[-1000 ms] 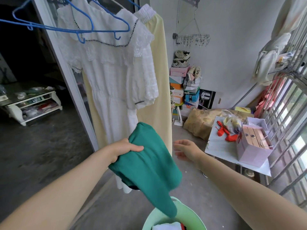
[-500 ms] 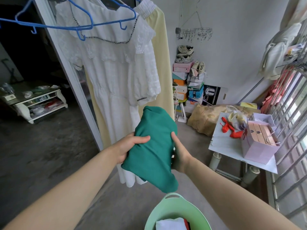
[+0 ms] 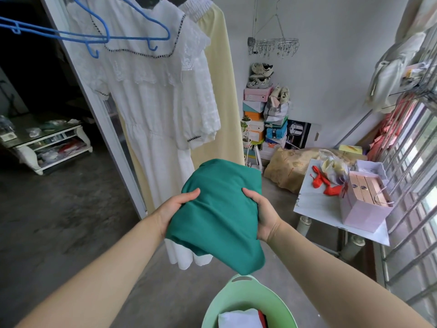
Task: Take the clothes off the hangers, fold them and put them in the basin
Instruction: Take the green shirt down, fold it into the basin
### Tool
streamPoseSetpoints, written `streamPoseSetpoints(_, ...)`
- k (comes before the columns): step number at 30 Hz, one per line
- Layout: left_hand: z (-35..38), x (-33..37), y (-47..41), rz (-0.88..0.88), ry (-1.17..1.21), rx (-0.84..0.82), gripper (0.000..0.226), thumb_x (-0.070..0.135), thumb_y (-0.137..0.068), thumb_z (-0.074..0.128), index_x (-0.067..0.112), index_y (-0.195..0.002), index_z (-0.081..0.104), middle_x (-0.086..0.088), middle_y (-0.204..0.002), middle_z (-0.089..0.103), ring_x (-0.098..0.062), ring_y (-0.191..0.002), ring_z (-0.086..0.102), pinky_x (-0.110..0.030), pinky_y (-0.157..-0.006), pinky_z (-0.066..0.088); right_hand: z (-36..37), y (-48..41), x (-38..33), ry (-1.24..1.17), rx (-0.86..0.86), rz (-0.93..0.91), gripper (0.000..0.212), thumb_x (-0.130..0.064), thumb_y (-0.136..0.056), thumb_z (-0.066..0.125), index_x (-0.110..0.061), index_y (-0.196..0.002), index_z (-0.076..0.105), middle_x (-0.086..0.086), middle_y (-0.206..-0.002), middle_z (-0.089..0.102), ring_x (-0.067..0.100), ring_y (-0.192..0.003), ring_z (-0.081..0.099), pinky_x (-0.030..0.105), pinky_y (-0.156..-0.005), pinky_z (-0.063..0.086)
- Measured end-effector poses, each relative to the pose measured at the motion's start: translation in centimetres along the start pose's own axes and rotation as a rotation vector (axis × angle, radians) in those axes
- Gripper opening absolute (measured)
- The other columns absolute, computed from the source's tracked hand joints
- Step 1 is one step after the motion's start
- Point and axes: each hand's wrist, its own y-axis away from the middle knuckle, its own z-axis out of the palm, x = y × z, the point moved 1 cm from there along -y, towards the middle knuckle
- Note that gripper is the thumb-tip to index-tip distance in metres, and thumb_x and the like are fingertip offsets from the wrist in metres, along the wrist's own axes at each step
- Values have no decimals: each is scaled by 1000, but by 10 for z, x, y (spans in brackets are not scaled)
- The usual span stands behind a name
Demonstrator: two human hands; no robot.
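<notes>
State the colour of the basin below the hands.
The basin is pale green; the head view shows it best.

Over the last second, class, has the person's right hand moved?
Yes: the right hand moved left, away from the white side table, and now grips the folded green garment.

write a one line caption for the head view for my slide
Left hand and right hand grip a folded green garment above the pale green basin, white dress hanging behind.

hands (image 3: pixel 176 208) (image 3: pixel 263 215) 2 | green garment (image 3: pixel 220 216) 1 | basin (image 3: pixel 224 303) 1 | white dress (image 3: pixel 156 110) 1
</notes>
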Motion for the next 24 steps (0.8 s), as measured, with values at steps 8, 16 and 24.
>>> streamPoseSetpoints(8,-13,-30,-10,28,138,55,56,60,-85,52,21,-124,63,-6,-122,66,-26,-116,60,-42,-96,46,-3,7,-13,29,153,-173,42,-41,-85,61,-15,-119,64,11,-111,70,28,-99,66,40,-87,51)
streamPoseSetpoints(16,3,-66,-26,-63,209,131,26,30,-91,56,8,-104,58,-13,-98,69,-32,-93,66,-42,-80,55,-3,-8,-23,-48,339,-475,52,-42,-77,72,-24,-125,60,3,-117,69,26,-109,65,49,-98,47)
streamPoseSetpoints(24,54,-83,-39,250,-158,94,37,-4,-74,74,8,-107,63,-7,-100,70,-21,-88,65,-34,-76,56,15,-13,-21,-188,407,-515,41,-43,-85,64,-23,-120,62,4,-114,69,26,-107,64,49,-96,48)
